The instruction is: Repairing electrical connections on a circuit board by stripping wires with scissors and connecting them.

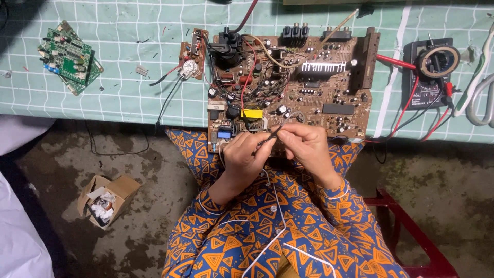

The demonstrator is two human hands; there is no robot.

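While left hand (pixel 244 154) and right hand (pixel 303 146) both pinch thin probe (pixel 268 138) at circuit board (pixel 309 82) near edge, we brace wrists, keep tip steady.

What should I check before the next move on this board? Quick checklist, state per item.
1. Both hands on the thin dark tool: ok, left hand and right hand pinch it.
2. Brown circuit board supported: cannot tell, its near edge overhangs the table.
3. Board unpowered: cannot tell.
4. Multimeter within reach: ok, right of the board, leads attached.
5. Small green board out of the way: ok, far left.
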